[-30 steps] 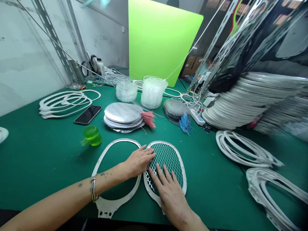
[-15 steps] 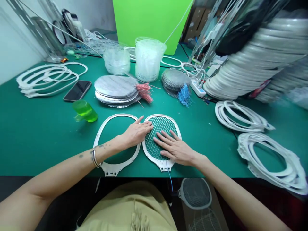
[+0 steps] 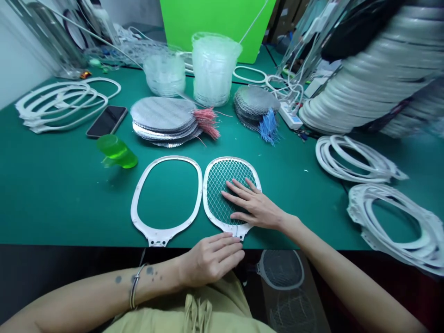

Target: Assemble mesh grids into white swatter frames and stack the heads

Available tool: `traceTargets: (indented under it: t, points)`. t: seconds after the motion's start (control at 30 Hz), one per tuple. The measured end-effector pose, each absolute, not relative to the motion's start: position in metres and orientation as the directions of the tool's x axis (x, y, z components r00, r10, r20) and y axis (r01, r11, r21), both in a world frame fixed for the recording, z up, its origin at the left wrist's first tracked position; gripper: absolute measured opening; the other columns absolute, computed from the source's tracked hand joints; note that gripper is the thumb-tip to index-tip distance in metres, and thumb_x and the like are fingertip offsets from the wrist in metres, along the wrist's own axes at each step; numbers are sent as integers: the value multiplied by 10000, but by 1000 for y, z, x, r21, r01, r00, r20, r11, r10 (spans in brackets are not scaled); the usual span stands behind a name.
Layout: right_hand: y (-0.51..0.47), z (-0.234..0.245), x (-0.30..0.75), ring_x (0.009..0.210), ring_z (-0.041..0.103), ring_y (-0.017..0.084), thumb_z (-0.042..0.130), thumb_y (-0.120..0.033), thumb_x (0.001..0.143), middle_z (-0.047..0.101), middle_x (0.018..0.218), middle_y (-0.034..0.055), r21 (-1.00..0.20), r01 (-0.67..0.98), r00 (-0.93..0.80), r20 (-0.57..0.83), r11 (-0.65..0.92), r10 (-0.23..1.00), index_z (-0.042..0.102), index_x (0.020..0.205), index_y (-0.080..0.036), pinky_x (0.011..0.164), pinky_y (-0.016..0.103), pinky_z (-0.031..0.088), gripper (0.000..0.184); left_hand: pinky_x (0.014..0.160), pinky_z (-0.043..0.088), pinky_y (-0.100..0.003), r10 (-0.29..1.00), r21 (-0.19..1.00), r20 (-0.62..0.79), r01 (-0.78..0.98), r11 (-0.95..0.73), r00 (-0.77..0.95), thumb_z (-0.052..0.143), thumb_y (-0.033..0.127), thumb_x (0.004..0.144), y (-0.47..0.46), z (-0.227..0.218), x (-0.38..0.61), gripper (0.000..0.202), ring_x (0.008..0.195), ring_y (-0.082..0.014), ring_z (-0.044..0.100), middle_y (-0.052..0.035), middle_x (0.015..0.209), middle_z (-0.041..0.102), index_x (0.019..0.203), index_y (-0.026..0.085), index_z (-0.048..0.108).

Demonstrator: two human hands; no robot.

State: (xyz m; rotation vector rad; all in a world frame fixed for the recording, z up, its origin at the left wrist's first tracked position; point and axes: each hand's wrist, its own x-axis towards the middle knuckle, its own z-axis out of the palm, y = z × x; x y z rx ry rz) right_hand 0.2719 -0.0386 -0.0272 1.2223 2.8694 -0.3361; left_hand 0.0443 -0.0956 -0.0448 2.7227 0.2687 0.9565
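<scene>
Two white plastic racket frames lie side by side on the green mat. The left one point(image 3: 134, 208) has no mesh, so the mat shows through it. The right one point(image 3: 217, 189) holds a diamond-pattern wire mesh. My right hand point(image 3: 256, 208) lies flat on that mesh, fingers spread. My left hand point(image 3: 210, 259) rests at the mat's near edge, fingertips close to the meshed frame's neck. It holds nothing that I can see.
Behind the frames lie mesh stacks with pink wires point(image 3: 163, 115) and blue wires point(image 3: 255, 104), a clear tub point(image 3: 213, 69), a green cup point(image 3: 117, 151) and a phone point(image 3: 107, 121). White frame piles point(image 3: 381, 212) stand right. A meshed racket point(image 3: 280, 268) lies below the table.
My left hand has slid off the meshless frame toward me, to the mat's near edge. My right hand has stayed on the mesh. The view has tilted farther down.
</scene>
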Motion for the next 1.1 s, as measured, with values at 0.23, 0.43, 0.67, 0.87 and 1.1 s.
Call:
traceTargets:
  t: [0.23, 0.43, 0.67, 0.87, 1.1]
  points:
    - [-44, -35, 274, 1455, 91, 215, 343, -492, 986, 214, 1569, 40, -242, 756, -629, -9, 608, 778, 276, 1489, -263, 1182, 471, 149, 557, 1041, 483, -345, 250, 263, 647, 97, -960, 720, 514, 108, 935, -92, -46, 35, 232, 1127, -203, 638, -122, 1075, 728, 1126, 67, 639]
    - [-42, -35, 274, 1457, 65, 244, 366, -677, 890, 75, 1589, 50, -150, 743, -666, -59, 652, 744, 135, 1515, -294, 1182, 504, 68, 769, 1050, 474, -361, 275, 305, 664, 84, -949, 695, 518, 126, 933, -92, -59, 27, 254, 1159, -210, 616, -125, 1091, 721, 1157, 70, 625]
    - [-46, -39, 277, 1458, 73, 237, 383, -605, 924, 161, 1580, 2, -139, 760, -645, -39, 635, 763, 193, 1503, -319, 1190, 468, 118, 673, 1011, 505, -338, 271, 279, 648, 110, -954, 711, 475, 115, 945, -90, -51, 29, 241, 1078, -196, 664, -118, 1023, 741, 1118, 79, 639]
    - [-44, -28, 276, 1458, 42, 252, 384, -663, 901, 110, 1589, -4, -227, 773, -629, -152, 592, 763, 163, 1512, -333, 1184, 507, 59, 729, 1027, 492, -332, 245, 262, 633, 94, -960, 734, 503, 109, 932, -92, -46, 31, 223, 1061, -198, 673, -115, 1025, 742, 1089, 65, 655]
    - [-50, -19, 265, 1445, -80, 292, 348, -689, 898, -79, 1586, 49, -357, 802, -583, -292, 479, 758, -13, 1527, -280, 1166, 541, 15, 833, 1040, 479, -312, 251, 230, 637, 132, -964, 729, 485, 111, 935, -96, -48, 31, 245, 1097, -187, 655, -99, 1053, 738, 1099, 78, 664]
